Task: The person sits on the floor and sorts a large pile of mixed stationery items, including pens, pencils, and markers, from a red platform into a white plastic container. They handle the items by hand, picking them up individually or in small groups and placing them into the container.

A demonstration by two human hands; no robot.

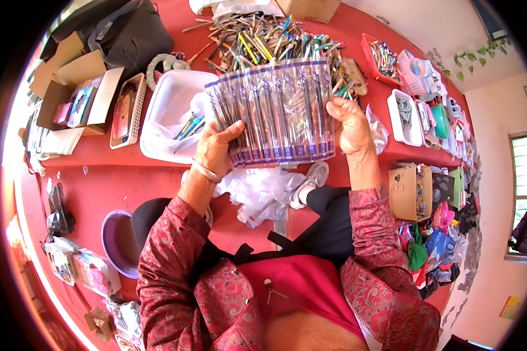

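Stretched between my two hands is a clear plastic sheet of pen sleeves [278, 117], with a row of dark slim pens in its pockets and purple print along its edges. My left hand [215, 146] grips its left lower side, thumb on top. At the right side, my right hand [351, 123] pinches the edge between thumb and fingers. Behind the sheet spreads a big heap of loose pens [257, 44], partly hidden by it. A white plastic tub [173, 88] with a few blue pens and clear wrapping stands beside my left hand.
Crumpled clear plastic [257, 190] lies below the sheet, between my feet. Far left are an open cardboard box [70, 99] and a narrow basket [127, 111]. To the right stand a red tray of pens [382, 61] and a white tray [404, 117]. A purple basin [118, 243] sits at lower left.
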